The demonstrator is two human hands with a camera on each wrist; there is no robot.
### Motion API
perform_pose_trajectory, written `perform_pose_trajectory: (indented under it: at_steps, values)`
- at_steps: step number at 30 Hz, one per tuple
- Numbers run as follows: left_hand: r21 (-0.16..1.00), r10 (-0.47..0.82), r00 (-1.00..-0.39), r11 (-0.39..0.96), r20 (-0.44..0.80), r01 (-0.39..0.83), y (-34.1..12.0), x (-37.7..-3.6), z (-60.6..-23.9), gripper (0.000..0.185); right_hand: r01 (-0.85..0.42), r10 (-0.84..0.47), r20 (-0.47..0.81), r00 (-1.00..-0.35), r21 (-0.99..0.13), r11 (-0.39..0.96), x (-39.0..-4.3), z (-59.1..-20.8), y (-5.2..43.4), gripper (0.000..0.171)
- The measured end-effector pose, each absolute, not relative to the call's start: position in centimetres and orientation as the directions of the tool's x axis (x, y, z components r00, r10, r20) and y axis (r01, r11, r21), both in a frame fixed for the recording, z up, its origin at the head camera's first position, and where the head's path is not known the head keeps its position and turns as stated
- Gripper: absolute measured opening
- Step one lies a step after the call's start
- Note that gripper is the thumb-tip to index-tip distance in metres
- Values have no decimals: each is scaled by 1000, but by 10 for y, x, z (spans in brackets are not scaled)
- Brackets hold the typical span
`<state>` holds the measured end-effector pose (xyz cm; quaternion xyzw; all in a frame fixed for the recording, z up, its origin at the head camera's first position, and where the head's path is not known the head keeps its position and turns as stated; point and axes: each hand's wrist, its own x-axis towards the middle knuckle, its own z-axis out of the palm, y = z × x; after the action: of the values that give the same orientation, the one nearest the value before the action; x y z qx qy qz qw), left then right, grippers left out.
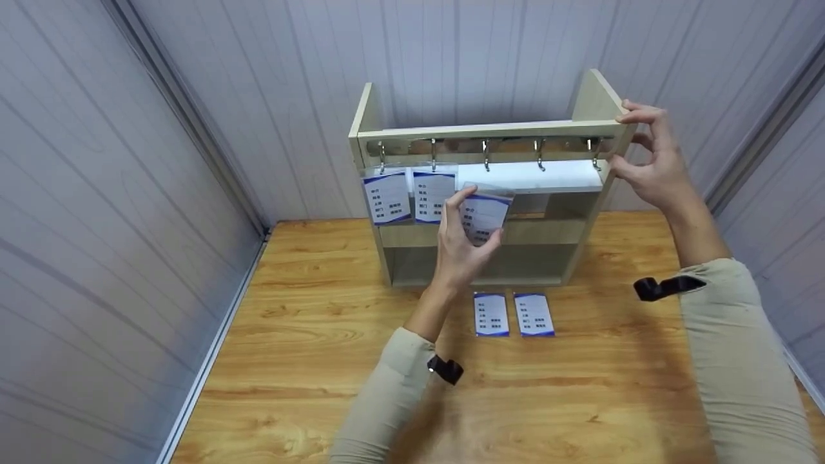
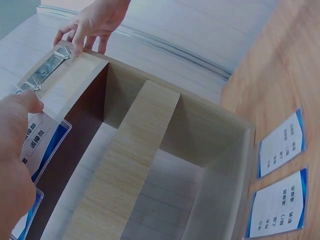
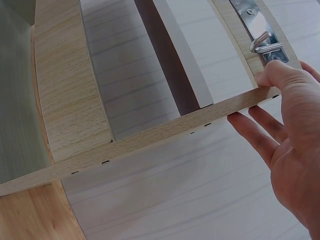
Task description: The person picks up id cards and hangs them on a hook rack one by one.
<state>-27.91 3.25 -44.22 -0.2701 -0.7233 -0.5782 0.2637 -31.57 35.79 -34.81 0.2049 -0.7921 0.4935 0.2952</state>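
My left hand (image 1: 462,241) pinches a white-and-blue badge card (image 1: 488,212) in a clear sleeve, just below the middle hook (image 1: 486,154) of a metal hook rail. Whether the sleeve touches that hook, I cannot tell. Two similar badge cards, one on the far left (image 1: 388,198) and one beside it (image 1: 435,196), hang from the first two hooks. At the upper right corner of a small wooden shelf (image 1: 477,231), my right hand (image 1: 656,154) grips the side panel (image 3: 150,137), thumb on the front and fingers on the outer face.
Two more badge cards, a left one (image 1: 491,314) and a right one (image 1: 533,314), lie side by side on the wood-grain surface (image 1: 309,335) before the shelf. Two hooks to the right carry nothing. Pale panelled walls (image 1: 309,77) stand behind and at both sides.
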Motion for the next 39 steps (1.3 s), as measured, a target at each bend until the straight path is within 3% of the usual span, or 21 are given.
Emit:
perform_pose_trajectory:
  at_steps: [8,21,39]
  values:
    - [701,75,-718,168,692,693,38,-287,-431,79,-613,-28,667,-745,-666,426,-315,-347,359,57]
    - [708,21,-737,259,676,657,40,-293,-425,78,-622,-40,669,-742,-666,411,-314,-346,357,58]
    - [667,-9,-703,325,711,670,44,-294,-429,76,-614,-37,668,-743,-659,434,-315,-346,359,56]
